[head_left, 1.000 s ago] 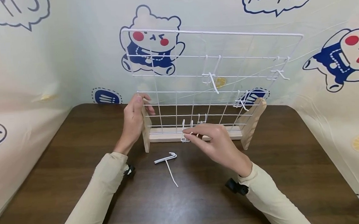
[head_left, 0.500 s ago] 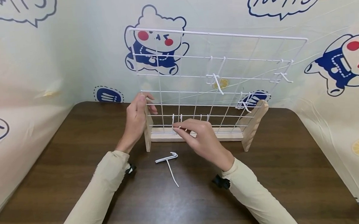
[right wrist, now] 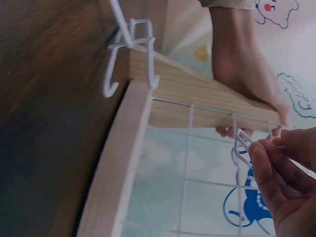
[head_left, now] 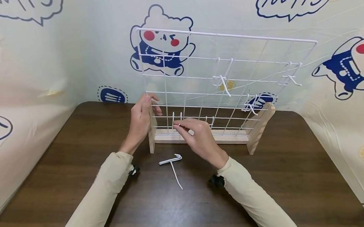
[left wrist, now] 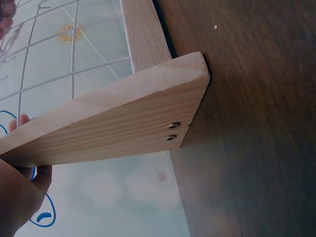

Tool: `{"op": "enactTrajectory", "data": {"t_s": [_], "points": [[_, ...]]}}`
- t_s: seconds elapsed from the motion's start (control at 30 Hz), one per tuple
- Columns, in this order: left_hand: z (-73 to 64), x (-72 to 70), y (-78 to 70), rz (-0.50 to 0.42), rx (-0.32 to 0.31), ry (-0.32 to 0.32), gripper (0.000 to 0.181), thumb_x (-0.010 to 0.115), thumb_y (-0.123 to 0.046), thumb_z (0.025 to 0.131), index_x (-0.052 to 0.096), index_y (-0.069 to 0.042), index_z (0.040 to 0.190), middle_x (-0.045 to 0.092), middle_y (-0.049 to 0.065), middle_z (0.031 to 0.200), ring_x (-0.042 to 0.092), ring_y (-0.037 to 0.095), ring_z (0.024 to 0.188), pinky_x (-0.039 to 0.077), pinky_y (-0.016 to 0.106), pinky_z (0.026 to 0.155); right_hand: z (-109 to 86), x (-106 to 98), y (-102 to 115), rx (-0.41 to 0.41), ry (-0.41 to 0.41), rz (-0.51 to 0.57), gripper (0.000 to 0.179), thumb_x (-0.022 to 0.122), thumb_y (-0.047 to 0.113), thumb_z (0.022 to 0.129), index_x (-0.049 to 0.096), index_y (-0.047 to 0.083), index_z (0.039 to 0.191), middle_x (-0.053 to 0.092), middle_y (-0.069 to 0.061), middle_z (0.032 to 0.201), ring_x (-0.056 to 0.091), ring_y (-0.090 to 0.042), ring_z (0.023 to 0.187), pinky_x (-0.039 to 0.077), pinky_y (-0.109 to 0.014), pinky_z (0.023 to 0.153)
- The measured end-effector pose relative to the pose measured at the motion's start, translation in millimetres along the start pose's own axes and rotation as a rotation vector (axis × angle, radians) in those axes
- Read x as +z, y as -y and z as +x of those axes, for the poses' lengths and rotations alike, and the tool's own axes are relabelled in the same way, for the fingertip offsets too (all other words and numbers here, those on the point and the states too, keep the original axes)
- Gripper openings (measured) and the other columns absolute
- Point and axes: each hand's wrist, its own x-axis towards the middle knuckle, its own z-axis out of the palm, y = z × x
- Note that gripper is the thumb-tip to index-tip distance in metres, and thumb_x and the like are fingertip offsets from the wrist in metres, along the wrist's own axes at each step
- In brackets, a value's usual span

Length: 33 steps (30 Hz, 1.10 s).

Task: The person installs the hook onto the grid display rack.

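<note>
A white wire grid rack (head_left: 227, 35) with wooden side supports stands on the table. My left hand (head_left: 141, 117) grips its left wooden side (left wrist: 123, 123), fingers round the upper part. My right hand (head_left: 198, 135) pinches a white wire hook (right wrist: 238, 145) between thumb and fingers, in front of the grid's lower left. The hook's two prongs point up by the low wires; whether they touch the grid I cannot tell. Another white hook (head_left: 174, 170) lies on the table in front of the rack.
Several white hooks hang on the grid, among them an upper middle hook (head_left: 225, 85), a right hook (head_left: 293, 80) and a lower right hook (head_left: 252, 109). A wooden base bar (head_left: 229, 138) joins the sides. Patterned cloth (head_left: 89, 46) stands behind the brown table (head_left: 64, 174).
My right hand has moved left along the lower grid with the pinched hook and slightly up. The left hand keeps its grip on the rack's side. The head view has shifted a little.
</note>
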Motion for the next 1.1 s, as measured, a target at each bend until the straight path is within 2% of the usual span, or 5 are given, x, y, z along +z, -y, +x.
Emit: {"op": "enactTrajectory", "data": {"t_s": [0.27,0.43,0.5,0.77,1.1], "points": [[0.8,1.5,0.2,0.004,0.007,0.002,0.036,0.031,-0.017,0.109,0.057,0.008,0.105,0.062,0.031,0.079,0.062,0.045,0.071,0.057,0.041,0.071,-4.8,4.6,-11.6,0.029,-0.005,-0.004,0.014,0.068,0.009,0.094,0.077,0.002,0.103,0.076,-0.007,0.096,0.068,-0.010,0.079,0.055,-0.025,0.070],[2.3,4.7,1.5,-0.012,0.017,0.009,0.037,0.032,-0.017,0.109,0.057,0.009,0.104,0.061,0.032,0.078,0.062,0.045,0.071,0.058,0.042,0.070,-9.8,6.3,-13.5,0.060,0.040,-0.013,0.014,0.069,0.010,0.094,0.077,0.001,0.101,0.075,-0.006,0.091,0.067,-0.010,0.074,0.056,-0.028,0.067],[2.8,5.4,2.2,-0.014,0.020,0.007,0.037,0.032,-0.017,0.109,0.057,0.009,0.104,0.061,0.032,0.077,0.062,0.045,0.070,0.058,0.043,0.070,-10.7,6.7,-13.4,0.079,0.088,-0.021,0.015,0.069,0.009,0.093,0.077,0.001,0.103,0.075,-0.006,0.091,0.067,-0.011,0.074,0.056,-0.028,0.067],[1.5,3.1,4.8,-0.022,0.022,-0.012,0.039,0.031,-0.019,0.109,0.056,0.011,0.104,0.061,0.032,0.077,0.061,0.046,0.069,0.058,0.039,0.069,-7.0,5.5,-11.2,0.201,0.406,0.016,0.033,0.066,0.003,0.093,0.065,-0.003,0.125,0.073,-0.007,0.092,0.069,-0.014,0.082,0.059,-0.031,0.073],[0.8,3.5,6.3,-0.024,0.014,-0.003,0.038,0.031,-0.019,0.109,0.055,0.010,0.106,0.060,0.033,0.079,0.060,0.046,0.070,0.058,0.037,0.070,-4.2,-7.9,-2.2,0.161,0.517,-0.005,0.035,0.066,0.007,0.094,0.065,0.007,0.128,0.073,0.001,0.086,0.066,-0.005,0.077,0.054,-0.021,0.073]]}}
